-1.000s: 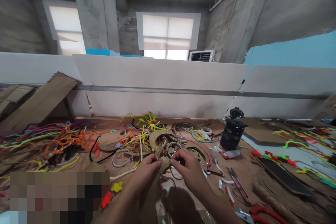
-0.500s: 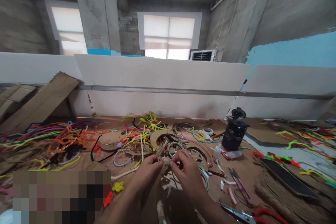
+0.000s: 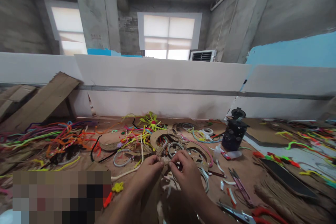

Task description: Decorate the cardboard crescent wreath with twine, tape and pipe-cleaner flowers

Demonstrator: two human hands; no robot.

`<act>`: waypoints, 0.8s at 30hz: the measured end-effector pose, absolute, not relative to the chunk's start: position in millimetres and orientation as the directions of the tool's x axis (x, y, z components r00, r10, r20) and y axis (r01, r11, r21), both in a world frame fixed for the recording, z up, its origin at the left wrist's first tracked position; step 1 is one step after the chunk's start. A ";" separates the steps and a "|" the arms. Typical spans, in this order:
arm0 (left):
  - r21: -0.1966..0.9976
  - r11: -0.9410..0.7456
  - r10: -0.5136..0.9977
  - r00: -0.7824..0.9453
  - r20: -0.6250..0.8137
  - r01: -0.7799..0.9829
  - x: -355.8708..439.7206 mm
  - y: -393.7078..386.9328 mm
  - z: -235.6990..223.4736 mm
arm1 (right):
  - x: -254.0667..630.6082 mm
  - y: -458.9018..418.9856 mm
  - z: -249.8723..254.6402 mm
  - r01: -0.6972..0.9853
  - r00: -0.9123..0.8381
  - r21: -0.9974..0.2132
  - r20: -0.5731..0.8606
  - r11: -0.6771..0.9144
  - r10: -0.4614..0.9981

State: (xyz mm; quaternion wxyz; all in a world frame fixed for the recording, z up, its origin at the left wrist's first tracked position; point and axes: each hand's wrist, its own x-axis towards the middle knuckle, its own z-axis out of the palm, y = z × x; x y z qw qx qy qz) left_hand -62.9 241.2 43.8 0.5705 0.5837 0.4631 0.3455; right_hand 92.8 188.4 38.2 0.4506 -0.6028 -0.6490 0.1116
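Note:
Near the front middle of the table, my left hand (image 3: 149, 172) is closed, thumb and forefinger pinched together. Facing it a short gap away, my right hand (image 3: 187, 172) also pinches with thumb against fingertips. Something thin and pale seems to lie between the fingertips, too small to make out. Just beyond my hands are a curved cardboard piece (image 3: 156, 139) and a pale ring (image 3: 175, 146). Another pale ring (image 3: 122, 163) rests left of them. A cream pipe cleaner (image 3: 142, 143) runs beside my left hand, and a yellow flower shape (image 3: 118, 186) lies nearer me.
Tangled coloured pipe cleaners (image 3: 68, 136) cover the left side. At right stand a dark lidded container (image 3: 234, 135) and a small clear bottle (image 3: 217, 153). Pink-handled scissors (image 3: 241, 187), red-handled scissors (image 3: 265, 214) and a black phone-like slab (image 3: 288, 178) lie right of my hands.
Both hands stay almost in place, still pinching. My right fingertips have shifted very slightly to the left; the things on the table have not visibly moved.

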 end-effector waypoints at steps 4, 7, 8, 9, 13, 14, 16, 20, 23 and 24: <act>0.987 0.077 0.938 0.324 -0.120 0.143 -61.4 242.7 37.4 | 92.7 188.5 36.9 0.701 0.129 -0.668 0.463 0.250 0.877; 0.988 0.081 0.939 0.321 -0.120 0.132 -59.1 241.6 34.4 | 92.8 188.9 35.6 0.711 0.122 -0.656 0.470 0.254 0.874; 0.988 0.081 0.940 0.321 -0.118 0.128 -58.4 240.9 34.4 | 92.8 188.8 35.2 0.710 0.117 -0.654 0.474 0.260 0.872; 0.989 0.078 0.940 0.320 -0.114 0.125 -57.7 240.2 34.6 | 92.7 188.7 34.7 0.709 0.114 -0.652 0.481 0.268 0.869; 0.992 0.049 0.953 0.292 -0.083 0.120 -56.2 240.2 34.7 | 92.6 187.4 33.5 0.710 0.097 -0.634 0.519 0.307 0.849; 0.992 0.044 0.956 0.283 -0.077 0.120 -56.1 240.8 34.0 | 92.7 186.9 33.7 0.711 0.089 -0.630 0.522 0.312 0.848; 0.992 0.040 0.959 0.275 -0.071 0.116 -55.9 242.3 32.3 | 93.2 186.1 34.9 0.715 0.071 -0.626 0.506 0.310 0.860; 0.994 0.044 0.960 0.272 -0.069 0.100 -55.8 242.5 33.0 | 96.1 185.6 38.2 0.722 0.028 -0.621 0.469 0.307 0.883; 0.993 0.054 0.965 0.252 -0.079 0.107 -57.5 238.6 40.8 | 100.3 185.9 41.8 0.691 0.013 -0.638 0.481 0.340 0.877; 0.992 0.060 0.967 0.241 -0.086 0.112 -58.5 236.8 44.6 | 102.2 185.9 43.6 0.677 0.014 -0.649 0.484 0.348 0.875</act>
